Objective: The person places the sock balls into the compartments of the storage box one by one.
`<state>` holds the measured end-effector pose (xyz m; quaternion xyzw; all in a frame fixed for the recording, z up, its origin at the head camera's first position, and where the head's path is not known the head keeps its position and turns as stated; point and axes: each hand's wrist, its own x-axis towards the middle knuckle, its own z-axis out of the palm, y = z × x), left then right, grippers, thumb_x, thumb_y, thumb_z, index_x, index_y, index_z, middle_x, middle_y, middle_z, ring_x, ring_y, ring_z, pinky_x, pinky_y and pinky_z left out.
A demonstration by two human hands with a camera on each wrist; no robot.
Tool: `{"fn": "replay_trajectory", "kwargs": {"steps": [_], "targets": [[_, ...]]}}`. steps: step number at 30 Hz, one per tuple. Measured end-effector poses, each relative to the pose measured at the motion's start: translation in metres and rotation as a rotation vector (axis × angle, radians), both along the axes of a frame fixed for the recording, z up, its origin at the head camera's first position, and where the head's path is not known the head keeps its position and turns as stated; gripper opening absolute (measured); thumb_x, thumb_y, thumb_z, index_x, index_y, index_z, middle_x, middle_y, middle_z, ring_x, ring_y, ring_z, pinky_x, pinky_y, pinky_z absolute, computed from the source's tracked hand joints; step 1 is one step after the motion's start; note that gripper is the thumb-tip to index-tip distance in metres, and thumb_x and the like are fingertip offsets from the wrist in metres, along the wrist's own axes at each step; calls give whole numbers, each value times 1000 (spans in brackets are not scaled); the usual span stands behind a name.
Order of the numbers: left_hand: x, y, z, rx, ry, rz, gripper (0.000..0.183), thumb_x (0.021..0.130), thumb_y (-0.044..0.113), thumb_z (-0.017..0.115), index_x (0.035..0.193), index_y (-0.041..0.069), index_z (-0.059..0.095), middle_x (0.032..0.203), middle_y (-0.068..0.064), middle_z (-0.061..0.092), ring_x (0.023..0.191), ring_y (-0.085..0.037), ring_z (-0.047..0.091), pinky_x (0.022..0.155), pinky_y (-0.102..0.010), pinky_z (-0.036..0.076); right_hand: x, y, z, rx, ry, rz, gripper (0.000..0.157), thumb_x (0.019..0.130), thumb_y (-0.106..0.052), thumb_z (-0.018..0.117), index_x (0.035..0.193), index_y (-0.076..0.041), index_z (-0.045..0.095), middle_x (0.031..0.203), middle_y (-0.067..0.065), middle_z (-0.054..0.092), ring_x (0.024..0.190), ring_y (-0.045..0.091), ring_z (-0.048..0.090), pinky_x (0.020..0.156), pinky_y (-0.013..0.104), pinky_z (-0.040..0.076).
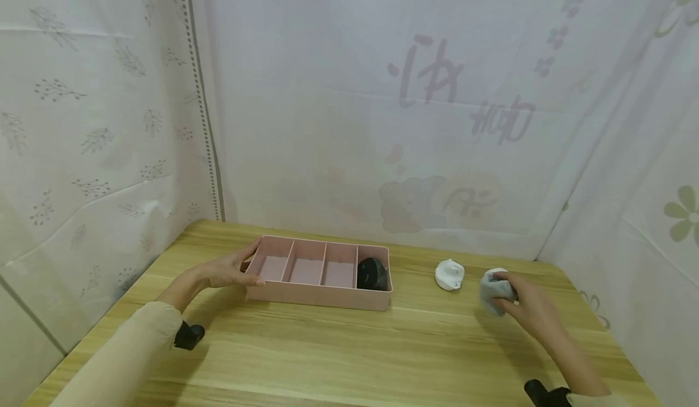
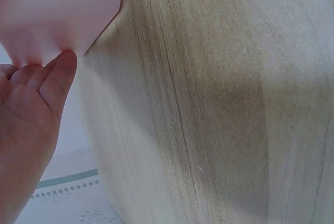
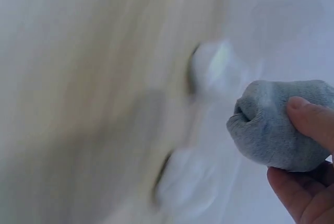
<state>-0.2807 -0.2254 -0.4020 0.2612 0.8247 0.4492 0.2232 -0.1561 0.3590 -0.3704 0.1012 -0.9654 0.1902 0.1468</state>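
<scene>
Bundle (image 3: pixel 271 132), grey, pinched by the right hand (image 1: pixel 531 305) above the table (image 1: pixel 426 352); to its left, past a white ball (image 1: pixel 450 275), lies the box (image 1: pixel 322 295), long axis left to right, black roll (image 1: pixel 371 275) in its near end, far end gripped by the left hand (image 1: pixel 229 272)

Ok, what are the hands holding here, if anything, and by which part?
The right hand pinches a rolled grey cloth by its opposite sides; the left hand grips the pink divided box at its left end.
</scene>
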Motion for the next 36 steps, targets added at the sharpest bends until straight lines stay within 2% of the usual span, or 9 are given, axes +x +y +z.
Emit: {"fn": "replay_trajectory", "kwargs": {"steps": [5, 10, 14, 19, 26, 30, 36], "targets": [[0, 0, 0, -5, 1, -3, 110, 83, 22, 71, 147, 0, -16, 151, -34, -9, 135, -55, 10, 105, -62, 24, -22, -49, 9, -88, 103, 104, 50, 75, 2, 74, 122, 6, 56, 114, 27, 60, 99, 42, 60, 73, 45, 54], [0, -1, 0, 6, -13, -9, 110, 84, 21, 71, 147, 1, -17, 151, -33, -11, 135, -55, 8, 105, -62, 24, -46, -103, 8, -178, 152, 215, 51, 74, 3, 75, 121, 5, 56, 117, 24, 58, 102, 39, 59, 76, 42, 54], [-1, -1, 0, 27, -31, -16, 109, 84, 20, 70, 147, 1, -18, 151, -33, -11, 135, -54, 10, 105, -61, 26, -61, -144, 10, -241, 148, 274, 51, 75, 1, 75, 122, 3, 57, 117, 22, 59, 102, 36, 60, 76, 38, 55], [-1, -1, 0, 32, -40, -8, 110, 84, 20, 71, 147, 1, -18, 151, -33, -11, 135, -55, 8, 105, -61, 25, -77, -187, 11, -277, 118, 308, 49, 76, -1, 75, 122, -1, 58, 116, 19, 62, 100, 32, 62, 75, 38, 55], [0, 0, -1, 40, -57, 3, 110, 84, 19, 71, 147, 1, -17, 151, -33, -12, 135, -55, 5, 104, -61, 27, -95, -226, 2, -227, 100, 346, 45, 80, -4, 72, 122, -1, 57, 117, 20, 60, 104, 34, 59, 80, 42, 53], [0, 0, -1, 33, -45, 6, 110, 84, 20, 71, 147, 1, -17, 151, -33, -12, 135, -55, 5, 105, -62, 24, -102, -239, -7, -140, 82, 353, 44, 82, -6, 72, 122, -4, 56, 118, 20, 59, 105, 33, 59, 83, 43, 52], [0, -1, -2, 29, -36, 4, 110, 84, 20, 71, 147, 2, -17, 151, -32, -11, 136, -54, 7, 106, -61, 24, -104, -249, -19, -9, 11, 361, 45, 84, -10, 70, 126, -8, 54, 121, 17, 57, 108, 33, 58, 87, 43, 50]]}}
